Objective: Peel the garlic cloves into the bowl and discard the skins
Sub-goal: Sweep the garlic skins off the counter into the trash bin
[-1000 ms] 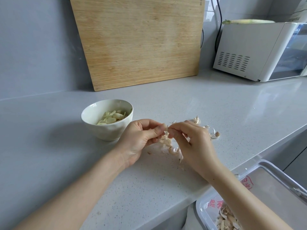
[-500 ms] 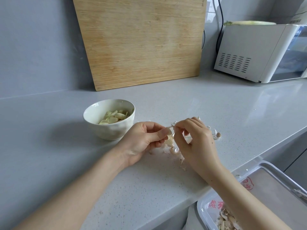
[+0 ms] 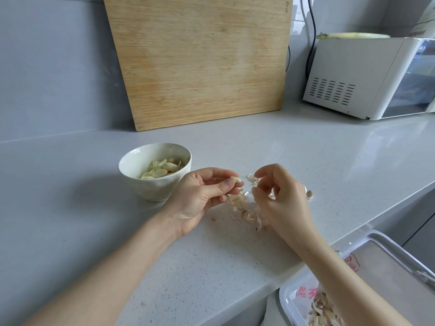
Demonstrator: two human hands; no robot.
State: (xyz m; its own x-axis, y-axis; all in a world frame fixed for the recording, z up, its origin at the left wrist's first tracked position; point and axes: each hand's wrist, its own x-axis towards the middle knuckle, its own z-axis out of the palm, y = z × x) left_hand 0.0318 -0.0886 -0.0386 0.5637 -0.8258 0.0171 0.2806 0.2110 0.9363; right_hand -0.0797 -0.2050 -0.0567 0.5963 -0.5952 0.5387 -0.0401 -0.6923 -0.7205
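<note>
Hands parted since half a second ago, clove kept in the left.
Bowl (image 3: 154, 170) of peeled cloves sits left on the tabletop (image 3: 306, 161); left hand (image 3: 202, 196), palm up, has its grip pinching a garlic clove (image 3: 236, 179); right hand (image 3: 280, 201) has drawn right, fingers loosely spread over the skins (image 3: 240, 203).

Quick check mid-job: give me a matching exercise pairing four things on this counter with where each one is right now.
Things:
1. peeled pale garlic clove
2. small white ceramic bowl
3. large bamboo cutting board
4. loose papery garlic skins

Places:
A. leaning against the wall
B. pinched in the left hand
C. on the counter between the hands
D. left of the left hand, holding cloves

Pairs: 1-B, 2-D, 3-A, 4-C
</note>
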